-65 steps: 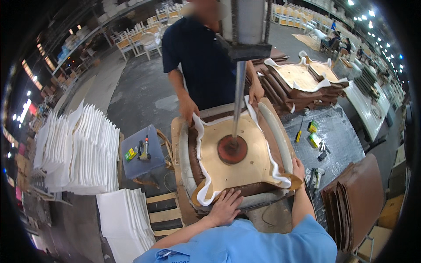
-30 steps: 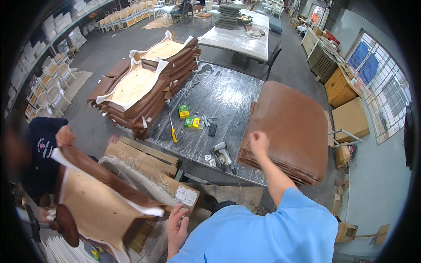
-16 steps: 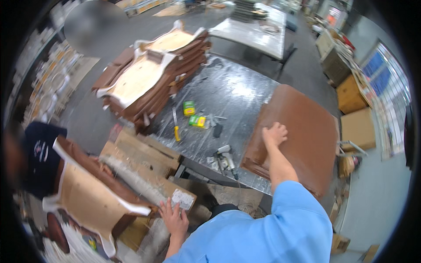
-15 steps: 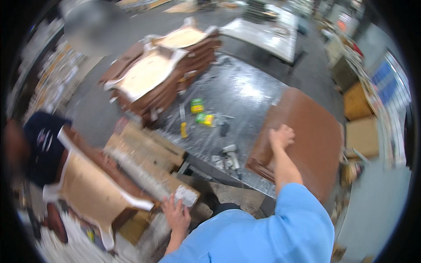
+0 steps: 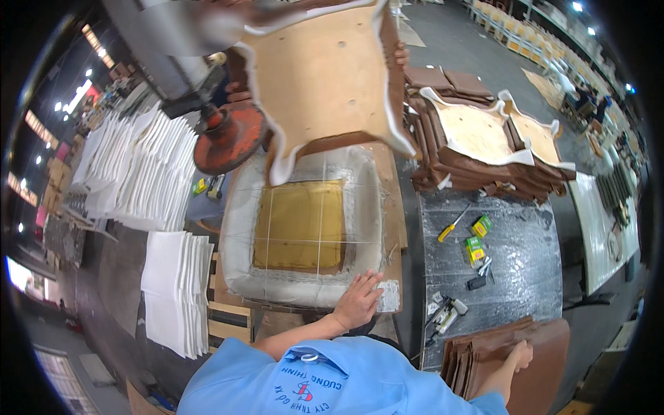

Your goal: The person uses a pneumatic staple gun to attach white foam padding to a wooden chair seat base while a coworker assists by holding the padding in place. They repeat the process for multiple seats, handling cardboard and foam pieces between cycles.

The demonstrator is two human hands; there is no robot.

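Note:
My left hand [image 5: 359,301] lies with fingers stretched out on the near right corner of a grey padded square form [image 5: 242,238]. The form has a yellow-brown middle [image 5: 297,225] with thin cords crossing it. At the lower right, my right hand [image 5: 523,355] is curled at the top of a stack of brown leather-like sheets [image 5: 546,339]. Its fingertips are partly hidden. Above the far side of the form, a co-worker's hands hold a brown-covered seat [image 5: 321,76], its pale wooden underside and white lining edges facing me.
A red-orange round press foot [image 5: 232,138] hangs at the form's far left. Piled brown seats [image 5: 477,131] stand on the metal table [image 5: 519,263], with a yellow-handled screwdriver [image 5: 451,227], small green-yellow boxes [image 5: 475,250] and a staple-gun-like tool [image 5: 449,315]. White sheets [image 5: 176,290] are stacked left.
My view has swung left toward the padded form. My left hand now rests on its corner. The co-worker's seat has been raised over the form. My right hand remains at the brown sheets.

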